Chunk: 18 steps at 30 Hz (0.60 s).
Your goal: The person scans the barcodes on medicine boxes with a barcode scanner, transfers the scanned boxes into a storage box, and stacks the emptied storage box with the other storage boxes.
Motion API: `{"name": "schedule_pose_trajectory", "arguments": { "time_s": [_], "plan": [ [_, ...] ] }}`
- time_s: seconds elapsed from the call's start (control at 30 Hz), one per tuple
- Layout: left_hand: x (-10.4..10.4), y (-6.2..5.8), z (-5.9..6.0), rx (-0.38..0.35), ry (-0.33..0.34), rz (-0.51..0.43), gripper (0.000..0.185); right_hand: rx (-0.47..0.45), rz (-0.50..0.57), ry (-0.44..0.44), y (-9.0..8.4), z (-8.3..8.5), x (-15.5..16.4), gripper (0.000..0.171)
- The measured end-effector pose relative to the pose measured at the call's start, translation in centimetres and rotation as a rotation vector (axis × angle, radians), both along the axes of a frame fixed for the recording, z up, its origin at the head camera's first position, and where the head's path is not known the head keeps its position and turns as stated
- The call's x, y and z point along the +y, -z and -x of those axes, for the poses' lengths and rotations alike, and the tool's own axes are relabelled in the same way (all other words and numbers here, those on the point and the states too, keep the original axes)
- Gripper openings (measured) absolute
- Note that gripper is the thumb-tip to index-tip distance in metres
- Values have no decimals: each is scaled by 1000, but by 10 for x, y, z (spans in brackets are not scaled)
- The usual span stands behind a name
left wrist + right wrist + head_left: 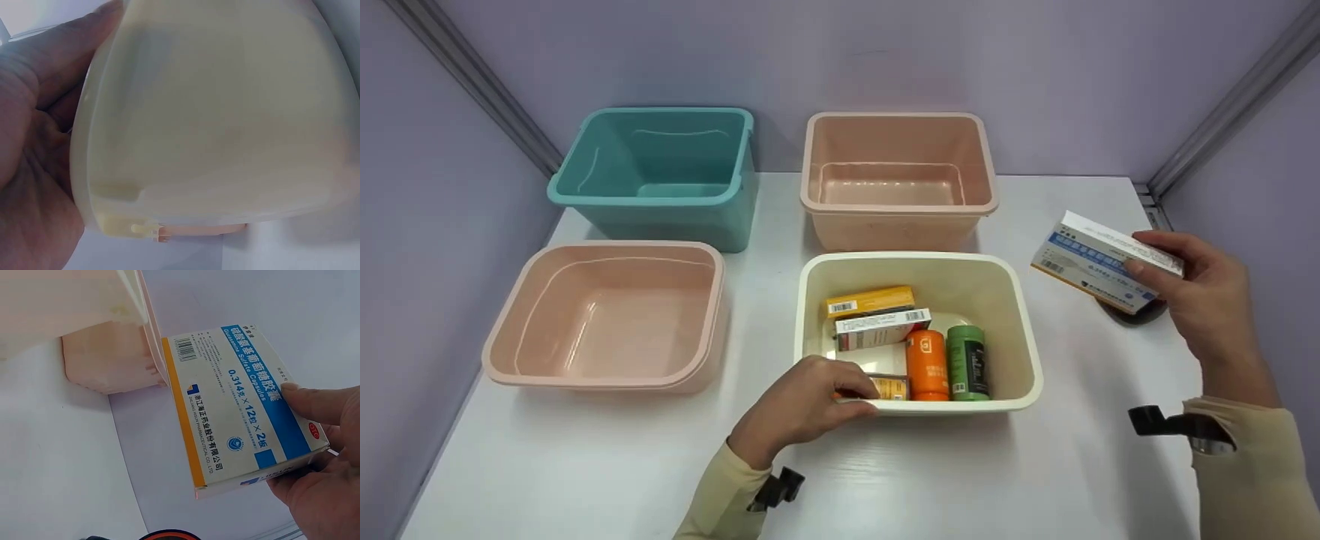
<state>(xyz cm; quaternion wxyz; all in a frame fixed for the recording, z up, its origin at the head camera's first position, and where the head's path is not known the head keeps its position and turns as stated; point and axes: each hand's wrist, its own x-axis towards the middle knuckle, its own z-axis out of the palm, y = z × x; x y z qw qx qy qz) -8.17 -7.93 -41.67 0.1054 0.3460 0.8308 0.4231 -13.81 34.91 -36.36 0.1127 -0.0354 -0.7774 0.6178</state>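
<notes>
A cream bin (1031, 375) stands at the front middle of the table, and my left hand (810, 401) grips its near rim, thumb outside and fingers over the edge. In the left wrist view the bin's outer wall (225, 124) fills most of the picture. Inside lie an orange bottle (928, 364), a green bottle (966, 364), a yellow box (870, 301), a white box (883, 330) and another yellow box (891, 388) partly hidden by the left hand. On the right, my right hand (1207, 292) holds a white-and-blue medicine box (236, 405) in the air, thumb on its printed face.
A teal bin (652, 201) stands at the back left, with a pink bin (604, 382) in front of it. Behind the cream bin is another pink bin (896, 225). A dark round object (1132, 313) lies under the held box, partly hidden. Walls enclose the table.
</notes>
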Motion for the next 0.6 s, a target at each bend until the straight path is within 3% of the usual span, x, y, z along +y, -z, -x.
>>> {"name": "schedule_pose_trajectory", "arguments": {
  "time_s": [0.17, 0.27, 0.6],
  "plan": [
    [0, 0, 0, 1, 3, 5, 7, 70, -226, 120, 5, -5, 4, 38],
    [0, 0, 1, 0, 3, 9, 7, 164, -328, 195, 10, -10, 5, 38],
    [0, -1, 1, -10, 5, 36, 8, 488, -566, 290, 39, -20, 8, 42]
  ]
}}
